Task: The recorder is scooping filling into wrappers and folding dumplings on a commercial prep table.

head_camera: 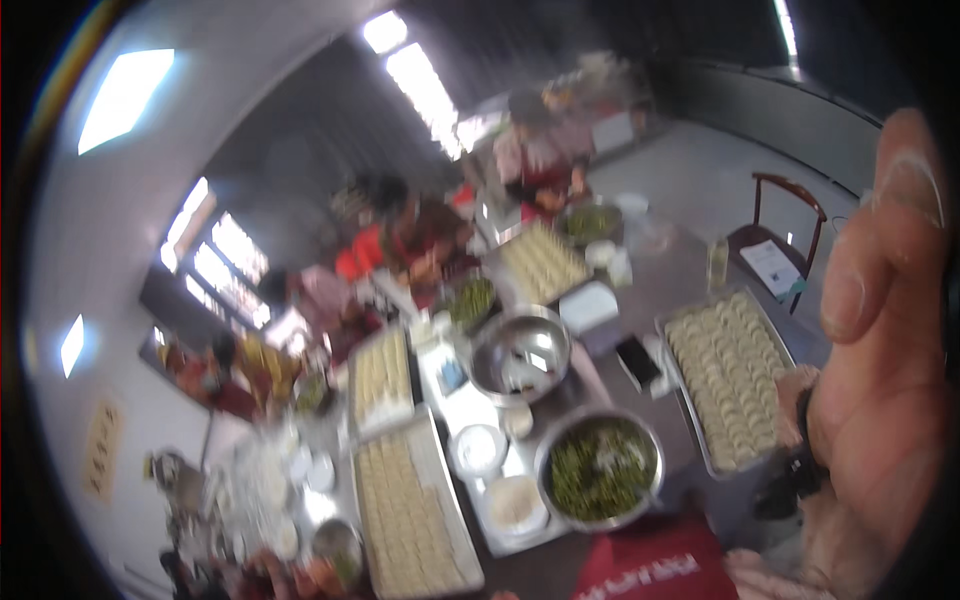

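Observation:
A large hand [870, 345], which looks like my right hand, is raised close to the lens at the right rim. Its fingers point up and lie near one another; no held thing shows, and part of it is cut off. My left hand is out of view. Before me stands a steel bowl of chopped green filling [600, 469]. Left of it are a dish of pale powder or grain [515, 504] and a white bowl [478, 450]. A metal tray of dumplings [727, 382] lies beside the raised hand. A maroon apron [660, 559] bearing writing shows at the bottom.
Behind the filling stands a large steel bowl [519, 356], with a dark phone [638, 361] to its right. More dumpling trays [412, 517] lie left. Several people [420, 232] work across the table, blurred. A wooden chair [787, 225] stands at the far right.

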`<action>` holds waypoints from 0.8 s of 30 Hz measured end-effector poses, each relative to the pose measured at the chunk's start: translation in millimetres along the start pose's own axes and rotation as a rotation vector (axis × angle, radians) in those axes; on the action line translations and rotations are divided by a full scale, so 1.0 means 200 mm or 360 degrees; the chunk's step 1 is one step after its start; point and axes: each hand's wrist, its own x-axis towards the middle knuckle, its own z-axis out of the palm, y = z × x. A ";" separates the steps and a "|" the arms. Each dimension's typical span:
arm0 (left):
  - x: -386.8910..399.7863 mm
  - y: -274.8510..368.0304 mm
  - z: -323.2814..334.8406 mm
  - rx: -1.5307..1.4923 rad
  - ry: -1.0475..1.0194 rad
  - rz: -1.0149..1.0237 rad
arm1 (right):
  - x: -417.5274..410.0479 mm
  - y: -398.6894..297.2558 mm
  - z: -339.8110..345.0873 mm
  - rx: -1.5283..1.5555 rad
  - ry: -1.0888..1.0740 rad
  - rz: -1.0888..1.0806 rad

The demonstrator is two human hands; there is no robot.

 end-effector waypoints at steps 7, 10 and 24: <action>0.79 0.13 0.47 0.0816 -0.0370 -0.0187 | 0.18 -0.16 -0.26 -0.0563 0.0215 -0.0378; 0.68 -0.05 0.25 0.0995 -0.0409 -0.0168 | 0.23 -0.20 -0.26 -0.0630 0.0165 -0.0489; 0.05 -0.54 0.93 0.0631 0.0958 0.0520 | 0.09 -0.10 0.34 -0.0011 -0.0486 -0.0243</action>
